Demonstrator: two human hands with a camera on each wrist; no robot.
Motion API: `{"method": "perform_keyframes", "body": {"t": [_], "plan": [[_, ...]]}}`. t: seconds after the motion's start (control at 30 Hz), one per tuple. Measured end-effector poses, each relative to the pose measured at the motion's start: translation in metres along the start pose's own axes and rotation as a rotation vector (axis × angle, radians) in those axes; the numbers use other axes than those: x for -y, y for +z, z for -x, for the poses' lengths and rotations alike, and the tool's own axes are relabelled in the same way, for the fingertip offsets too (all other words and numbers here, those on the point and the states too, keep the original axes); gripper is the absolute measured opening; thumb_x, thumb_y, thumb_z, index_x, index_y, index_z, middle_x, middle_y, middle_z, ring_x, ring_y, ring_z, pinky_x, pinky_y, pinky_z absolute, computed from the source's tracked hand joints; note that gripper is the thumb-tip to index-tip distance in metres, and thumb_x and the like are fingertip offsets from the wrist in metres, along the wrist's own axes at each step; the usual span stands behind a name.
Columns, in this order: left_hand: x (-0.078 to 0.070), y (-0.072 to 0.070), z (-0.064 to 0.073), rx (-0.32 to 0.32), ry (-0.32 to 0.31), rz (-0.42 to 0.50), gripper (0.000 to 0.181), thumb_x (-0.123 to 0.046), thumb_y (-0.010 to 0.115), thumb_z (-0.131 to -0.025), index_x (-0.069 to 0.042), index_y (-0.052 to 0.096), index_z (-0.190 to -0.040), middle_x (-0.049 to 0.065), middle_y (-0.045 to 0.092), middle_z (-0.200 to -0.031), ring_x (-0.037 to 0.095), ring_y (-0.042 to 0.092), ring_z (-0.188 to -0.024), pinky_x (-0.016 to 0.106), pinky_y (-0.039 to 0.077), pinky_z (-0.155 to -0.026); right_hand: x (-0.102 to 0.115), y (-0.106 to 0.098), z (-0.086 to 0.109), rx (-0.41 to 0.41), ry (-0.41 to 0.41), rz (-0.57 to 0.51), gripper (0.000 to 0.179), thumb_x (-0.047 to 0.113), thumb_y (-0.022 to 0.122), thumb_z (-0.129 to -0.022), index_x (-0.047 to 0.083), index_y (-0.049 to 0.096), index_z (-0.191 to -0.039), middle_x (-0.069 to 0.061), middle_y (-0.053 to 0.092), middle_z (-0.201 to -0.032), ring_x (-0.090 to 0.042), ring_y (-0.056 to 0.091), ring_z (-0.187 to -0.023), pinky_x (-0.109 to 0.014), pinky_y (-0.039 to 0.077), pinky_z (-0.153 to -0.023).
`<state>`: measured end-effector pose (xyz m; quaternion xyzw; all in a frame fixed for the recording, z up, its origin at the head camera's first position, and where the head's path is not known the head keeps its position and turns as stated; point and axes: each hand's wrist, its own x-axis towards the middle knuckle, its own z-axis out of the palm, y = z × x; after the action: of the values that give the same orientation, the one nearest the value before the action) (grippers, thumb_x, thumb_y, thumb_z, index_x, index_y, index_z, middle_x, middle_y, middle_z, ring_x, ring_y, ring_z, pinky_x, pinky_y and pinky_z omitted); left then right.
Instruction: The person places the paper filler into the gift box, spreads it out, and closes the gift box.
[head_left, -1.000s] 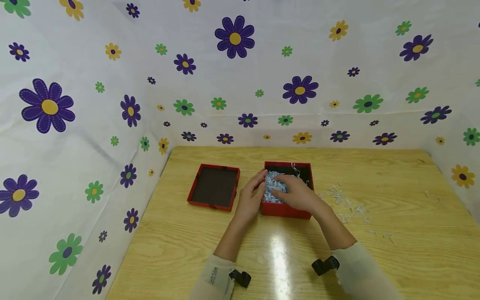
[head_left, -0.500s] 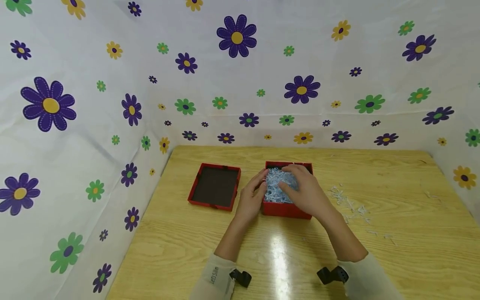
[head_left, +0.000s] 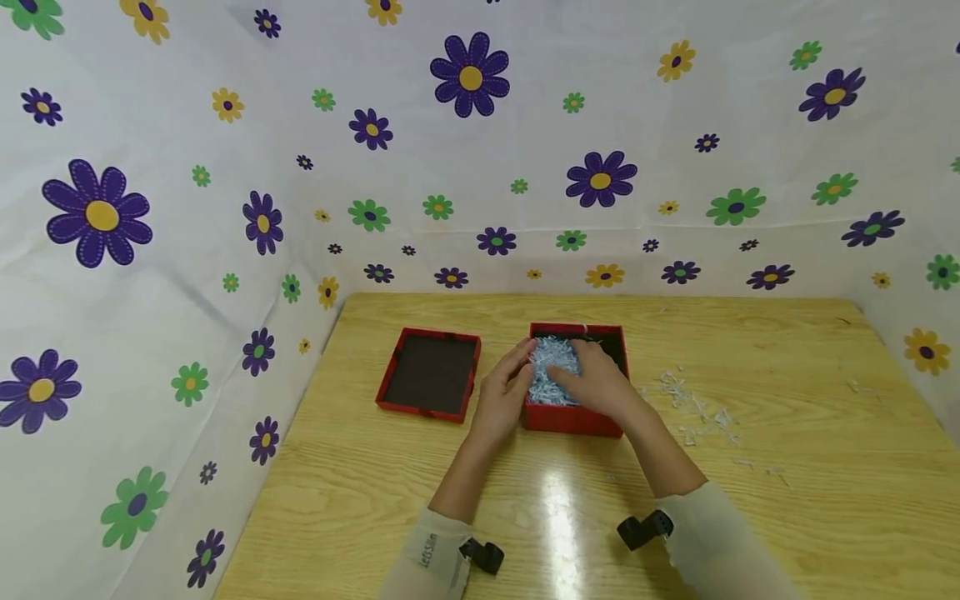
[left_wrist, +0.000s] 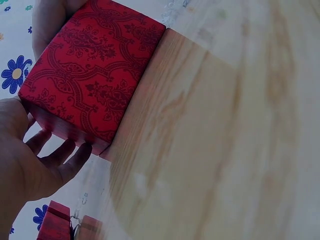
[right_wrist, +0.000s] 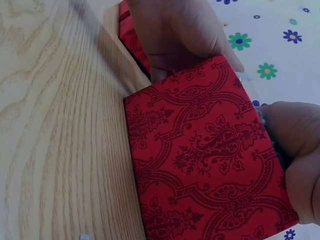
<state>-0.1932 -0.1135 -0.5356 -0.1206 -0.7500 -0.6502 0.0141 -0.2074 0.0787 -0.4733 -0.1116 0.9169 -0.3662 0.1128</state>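
A white flowered cloth (head_left: 517, 125) is hanging behind and beside the wooden table (head_left: 810, 417), on which a red patterned box (head_left: 573, 420) is standing a little right of the middle, its mouth facing up. Its walls are running roughly along the table's edges (the mouth is looking nearly square, so I cannot tell a long axis). A shallow red lid (head_left: 431, 372) is lying apart from it to the left, dark inside up and slightly skewed. The right hand (head_left: 602, 387) is reaching over the box's near right side into the mouth, thumb and forefinger spread apart and touching the filling; its other fingertips are hidden, so I cannot tell how they are lying. The left hand (head_left: 501, 398) is resting against the box's left wall, fingers slightly bent and a little parted, thumb standing away from them. Pale blue shredded paper (head_left: 550, 357) is filling the box's left part, while dark lining is showing at the far right. Loose white strips (head_left: 723, 418) are lying scattered on the table, right of the box.
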Motion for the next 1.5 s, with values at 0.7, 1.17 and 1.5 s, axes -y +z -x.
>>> {"method": "perform_keyframes", "body": {"t": [0.7,1.17,1.5], "plan": [[0.004,-0.003,0.001,-0.006,-0.007,-0.003,0.045,-0.027,0.053,-0.113,-0.027,0.053,-0.158,-0.007,0.042,-0.166,0.015,0.045,-0.148,0.043,0.046,-0.116,0.007,-0.003,0.012,-0.189,-0.073,0.045,0.061,0.025,0.065,-0.104,-0.014,0.049,-0.149,-0.037,0.038,-0.157,-0.056,0.043,-0.141,-0.07,0.04,-0.112],[0.001,-0.001,-0.002,-0.024,0.013,-0.022,0.043,-0.026,0.054,-0.113,-0.026,0.056,-0.156,-0.009,0.045,-0.164,0.013,0.043,-0.15,0.042,0.044,-0.117,0.005,-0.002,0.008,-0.253,-0.043,0.078,0.067,0.022,0.066,-0.103,-0.02,0.043,-0.15,-0.041,0.036,-0.152,-0.056,0.048,-0.134,-0.067,0.045,-0.109],[0.002,-0.002,-0.001,-0.007,-0.025,-0.016,0.044,-0.027,0.053,-0.113,-0.028,0.054,-0.157,-0.01,0.043,-0.166,0.007,0.04,-0.15,0.04,0.044,-0.117,0.001,0.002,-0.005,0.038,-0.108,0.088,0.063,0.03,0.063,-0.106,-0.014,0.049,-0.149,-0.034,0.047,-0.155,-0.054,0.045,-0.142,-0.069,0.037,-0.115]]}}
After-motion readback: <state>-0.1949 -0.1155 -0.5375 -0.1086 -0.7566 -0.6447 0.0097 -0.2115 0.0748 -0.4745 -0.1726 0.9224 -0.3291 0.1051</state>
